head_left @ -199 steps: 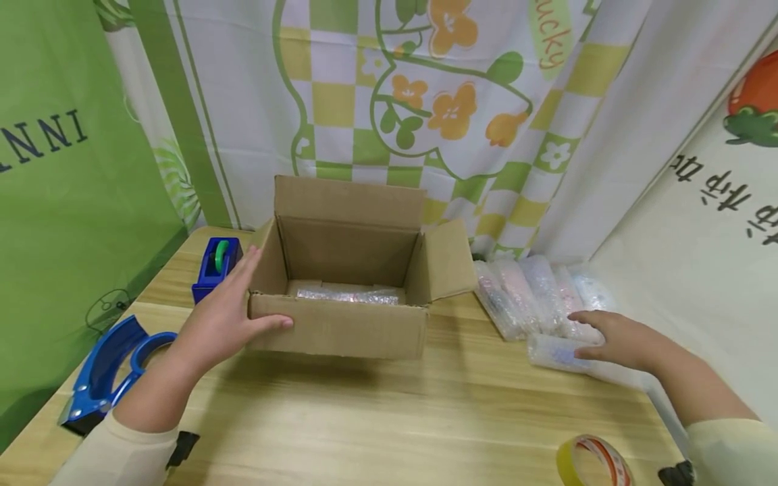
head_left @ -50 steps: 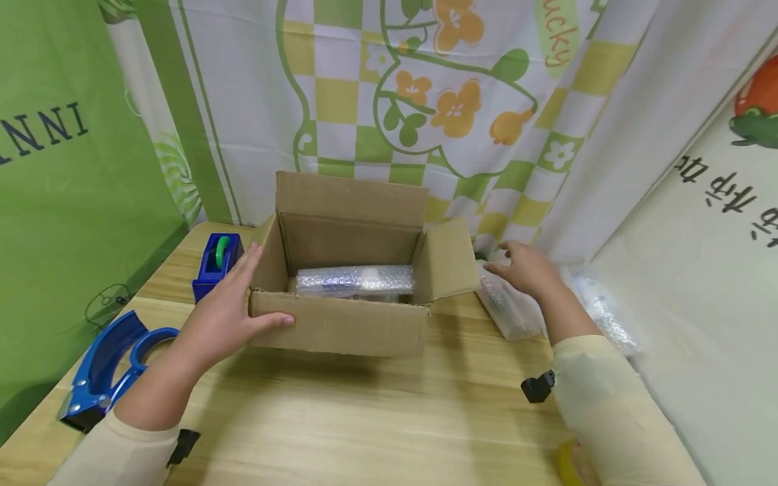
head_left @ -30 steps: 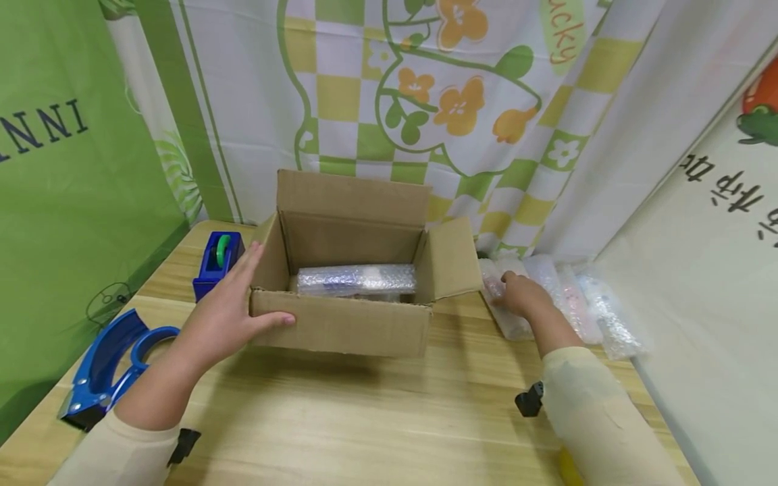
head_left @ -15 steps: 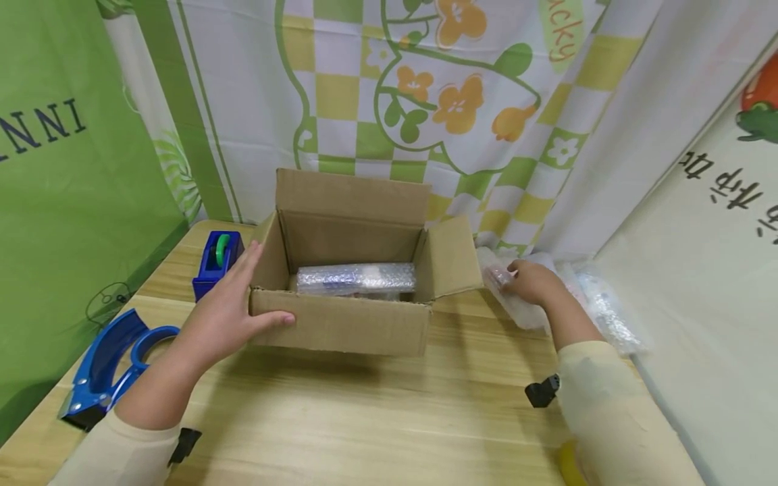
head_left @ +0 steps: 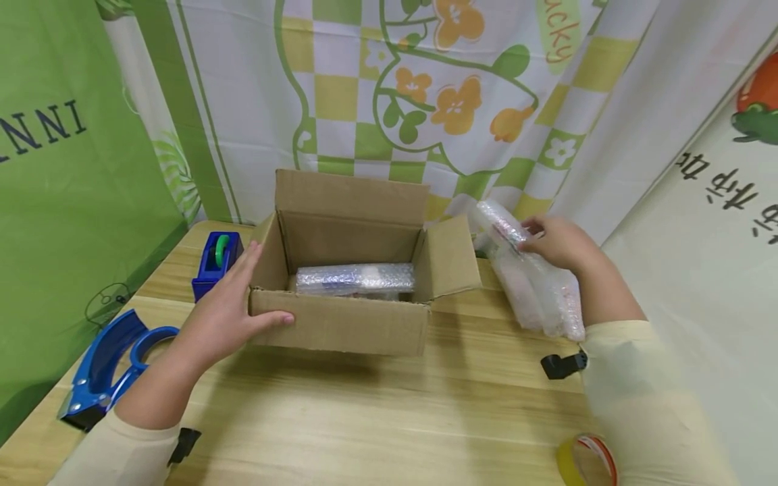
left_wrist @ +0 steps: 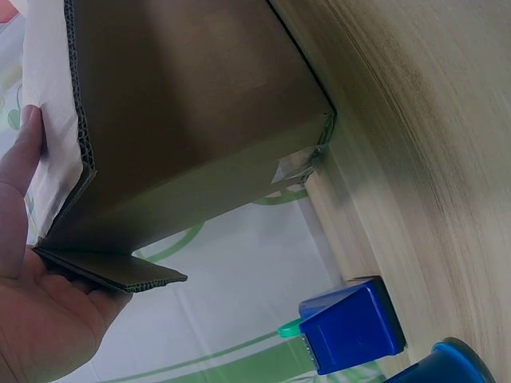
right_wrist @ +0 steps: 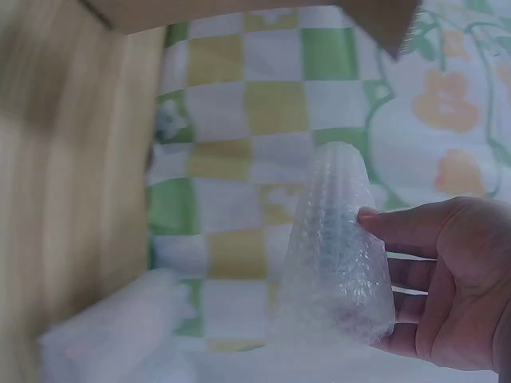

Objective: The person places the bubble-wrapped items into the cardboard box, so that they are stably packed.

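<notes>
An open cardboard box (head_left: 337, 327) stands on the table with its flaps up or folded outward. Inside lies a bubble-wrapped bundle (head_left: 355, 278), partly hidden by the front wall. My left hand (head_left: 221, 324) holds the box's front left corner, the thumb across the front and the fingers along the left flap; in the left wrist view the fingers pass behind that flap (left_wrist: 112, 270). To the right of the box, my right hand (head_left: 562, 243) grips a bubble-wrapped package (head_left: 501, 224), raised above the table. Beneath it lie several more wrapped packages (head_left: 535, 297).
A blue tape dispenser (head_left: 213, 277) with a green wheel stands left of the box. Nearer the front left lies a blue hand-held tape dispenser (head_left: 91, 398). A yellow tape roll (head_left: 574, 462) sits by the right sleeve. Printed curtains (head_left: 340, 101) hang close behind the table (head_left: 365, 418).
A bubble-wrapped bundle has come to lie higher in the box since the earliest frame. My right hand has lifted a package from the row. The left hand stays on the box.
</notes>
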A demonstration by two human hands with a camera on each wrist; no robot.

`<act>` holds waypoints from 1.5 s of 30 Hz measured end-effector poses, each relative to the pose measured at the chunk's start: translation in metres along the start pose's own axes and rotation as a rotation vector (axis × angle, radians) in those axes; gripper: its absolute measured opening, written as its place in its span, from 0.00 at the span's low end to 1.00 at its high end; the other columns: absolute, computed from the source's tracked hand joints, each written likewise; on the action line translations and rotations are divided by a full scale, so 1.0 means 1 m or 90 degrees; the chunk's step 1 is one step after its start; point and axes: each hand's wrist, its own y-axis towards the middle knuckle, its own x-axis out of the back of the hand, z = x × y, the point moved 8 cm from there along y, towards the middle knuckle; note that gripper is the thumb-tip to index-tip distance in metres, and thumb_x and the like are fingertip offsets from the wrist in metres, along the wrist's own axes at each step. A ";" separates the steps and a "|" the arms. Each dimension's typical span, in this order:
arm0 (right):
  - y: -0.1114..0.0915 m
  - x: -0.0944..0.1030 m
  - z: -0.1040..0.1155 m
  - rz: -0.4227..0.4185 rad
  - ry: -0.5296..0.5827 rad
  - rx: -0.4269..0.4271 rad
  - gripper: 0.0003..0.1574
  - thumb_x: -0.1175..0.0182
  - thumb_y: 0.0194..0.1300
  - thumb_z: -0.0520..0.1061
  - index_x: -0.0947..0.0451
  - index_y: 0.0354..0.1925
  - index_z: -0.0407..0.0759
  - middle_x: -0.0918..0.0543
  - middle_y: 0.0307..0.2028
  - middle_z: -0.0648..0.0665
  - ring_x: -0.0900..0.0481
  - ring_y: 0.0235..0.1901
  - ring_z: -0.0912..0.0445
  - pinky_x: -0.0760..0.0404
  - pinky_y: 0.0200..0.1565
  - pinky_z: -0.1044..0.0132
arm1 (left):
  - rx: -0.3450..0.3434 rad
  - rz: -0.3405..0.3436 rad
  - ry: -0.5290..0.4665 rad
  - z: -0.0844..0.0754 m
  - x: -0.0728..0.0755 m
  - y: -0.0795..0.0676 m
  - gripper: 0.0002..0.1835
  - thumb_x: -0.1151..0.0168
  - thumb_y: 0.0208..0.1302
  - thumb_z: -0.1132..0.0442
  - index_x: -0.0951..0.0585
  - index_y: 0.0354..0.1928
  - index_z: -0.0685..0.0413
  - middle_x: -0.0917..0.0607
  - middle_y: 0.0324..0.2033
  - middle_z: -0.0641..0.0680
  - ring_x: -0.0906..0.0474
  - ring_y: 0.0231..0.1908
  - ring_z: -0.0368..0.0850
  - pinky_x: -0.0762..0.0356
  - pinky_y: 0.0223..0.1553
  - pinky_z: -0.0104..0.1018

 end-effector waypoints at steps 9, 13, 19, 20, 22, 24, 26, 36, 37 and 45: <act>0.002 0.035 0.040 -0.047 0.028 0.029 0.33 0.42 0.71 0.52 0.33 0.66 0.36 0.28 0.63 0.31 0.29 0.60 0.34 0.28 0.54 0.38 | 0.005 0.009 -0.001 0.000 0.000 0.000 0.66 0.36 0.49 0.26 0.66 0.78 0.41 0.63 0.78 0.51 0.52 0.73 0.69 0.42 0.62 0.72; 0.002 0.045 0.061 -0.059 0.026 0.040 0.33 0.42 0.71 0.53 0.32 0.66 0.39 0.26 0.61 0.32 0.27 0.60 0.37 0.26 0.54 0.40 | 0.004 0.008 -0.001 0.000 0.000 0.000 0.67 0.36 0.49 0.26 0.66 0.78 0.41 0.63 0.78 0.50 0.52 0.73 0.69 0.42 0.62 0.72; -0.001 0.052 0.101 -0.068 0.013 0.068 0.31 0.42 0.70 0.55 0.31 0.66 0.44 0.23 0.59 0.36 0.26 0.59 0.41 0.26 0.54 0.42 | 0.003 0.008 0.000 0.000 0.000 0.000 0.66 0.36 0.49 0.27 0.66 0.78 0.41 0.63 0.78 0.49 0.52 0.73 0.69 0.42 0.63 0.72; -0.002 0.052 0.108 -0.068 0.011 0.076 0.31 0.42 0.70 0.56 0.31 0.66 0.45 0.23 0.60 0.37 0.26 0.59 0.42 0.26 0.54 0.42 | 0.003 0.008 0.001 0.000 0.000 0.000 0.66 0.36 0.49 0.26 0.66 0.78 0.41 0.64 0.78 0.49 0.52 0.73 0.69 0.42 0.63 0.72; -0.003 0.051 0.124 -0.067 0.005 0.093 0.31 0.42 0.70 0.56 0.30 0.66 0.46 0.23 0.60 0.38 0.27 0.60 0.43 0.27 0.56 0.42 | 0.003 0.008 0.003 0.000 0.000 0.000 0.66 0.36 0.49 0.26 0.66 0.78 0.41 0.64 0.78 0.49 0.52 0.73 0.69 0.42 0.62 0.72; -0.004 0.050 0.139 -0.065 0.000 0.111 0.31 0.41 0.70 0.56 0.31 0.66 0.47 0.24 0.62 0.40 0.28 0.61 0.43 0.29 0.58 0.42 | 0.001 0.008 0.003 -0.001 0.000 0.000 0.66 0.36 0.49 0.26 0.66 0.78 0.42 0.64 0.78 0.49 0.52 0.73 0.70 0.42 0.62 0.72; -0.006 0.048 0.154 -0.064 -0.004 0.134 0.31 0.40 0.70 0.54 0.30 0.66 0.47 0.25 0.63 0.42 0.29 0.63 0.44 0.30 0.60 0.43 | 0.000 0.008 0.003 -0.001 -0.001 0.001 0.66 0.36 0.49 0.26 0.66 0.78 0.41 0.64 0.78 0.50 0.52 0.73 0.70 0.42 0.62 0.72; -0.017 0.022 0.217 -0.036 -0.051 0.239 0.30 0.38 0.68 0.52 0.29 0.65 0.47 0.25 0.63 0.47 0.27 0.61 0.49 0.29 0.63 0.49 | 0.002 0.009 0.000 -0.001 0.001 0.002 0.67 0.36 0.49 0.26 0.66 0.78 0.41 0.64 0.78 0.49 0.53 0.74 0.69 0.43 0.63 0.72; -0.018 0.019 0.221 -0.035 -0.058 0.248 0.30 0.38 0.68 0.52 0.29 0.65 0.48 0.24 0.63 0.48 0.27 0.61 0.50 0.29 0.63 0.50 | 0.002 0.010 0.000 -0.001 0.001 0.002 0.67 0.36 0.49 0.26 0.66 0.78 0.41 0.64 0.78 0.49 0.53 0.74 0.69 0.43 0.63 0.72; -0.021 -0.017 0.247 0.001 -0.083 0.323 0.30 0.33 0.64 0.53 0.26 0.62 0.47 0.21 0.59 0.49 0.24 0.58 0.52 0.27 0.62 0.55 | 0.010 0.014 -0.004 -0.001 0.001 0.000 0.67 0.36 0.49 0.26 0.67 0.78 0.41 0.65 0.78 0.48 0.54 0.74 0.69 0.43 0.63 0.72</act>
